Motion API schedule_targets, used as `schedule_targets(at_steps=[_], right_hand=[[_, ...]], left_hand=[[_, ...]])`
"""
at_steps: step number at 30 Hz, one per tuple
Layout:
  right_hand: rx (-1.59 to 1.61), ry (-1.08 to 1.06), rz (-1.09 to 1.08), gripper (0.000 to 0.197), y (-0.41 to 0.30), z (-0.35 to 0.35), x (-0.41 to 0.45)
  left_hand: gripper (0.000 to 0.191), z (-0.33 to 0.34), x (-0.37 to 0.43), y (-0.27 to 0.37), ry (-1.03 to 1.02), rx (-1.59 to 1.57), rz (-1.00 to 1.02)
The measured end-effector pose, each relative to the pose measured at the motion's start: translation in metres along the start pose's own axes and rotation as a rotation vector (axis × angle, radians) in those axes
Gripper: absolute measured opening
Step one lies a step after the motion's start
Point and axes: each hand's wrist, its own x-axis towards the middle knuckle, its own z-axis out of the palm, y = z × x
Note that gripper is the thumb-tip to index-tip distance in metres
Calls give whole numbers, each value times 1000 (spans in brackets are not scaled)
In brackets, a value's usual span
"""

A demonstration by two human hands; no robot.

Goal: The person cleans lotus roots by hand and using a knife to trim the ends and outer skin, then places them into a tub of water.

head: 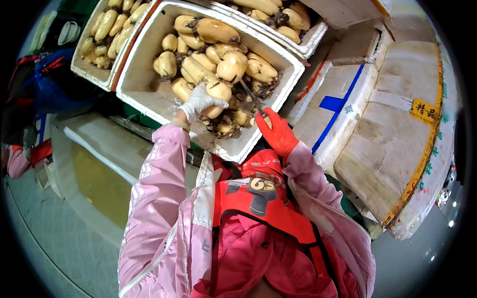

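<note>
In front of me stands a white styrofoam box (149, 111) with pale yellow lotus roots (216, 31) in it. My left hand (199, 102), in a white glove, grips a lotus root (218, 93) over the box, its fingers partly hidden behind it. My right hand (275, 130) wears a red rubber glove and holds a knife (252, 95) by its handle. The knife's thin blade points up and away, its tip at a round lotus root (231, 66). Dark, fibrous root ends (225, 128) lie between my hands at the near side of the box.
More lotus roots fill a foam box (110, 33) on the left and another foam box (290, 22) behind. Closed foam boxes (395, 111) with tape are stacked at right. A tub of murky yellowish water (100, 182) sits at lower left. A blue plastic bag (56, 82) lies beyond it.
</note>
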Motion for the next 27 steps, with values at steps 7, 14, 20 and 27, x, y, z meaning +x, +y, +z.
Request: schedule_targets(at_steps=[7,14,20,27], right_hand=[[165,-178,326,33,-21,16,34],[-47,-202,-48,41,-28,13,30],[96,-127,223,19,-51,21,32],[201,-137,495,19,-68,15,35]], left_hand=[[83,-16,-72,20,-33,38,26],[77,-23,-94,9,11,224,66],[82,-29,-97,-1,35,185,126],[85,-30,-101,-2,-34,61,118]])
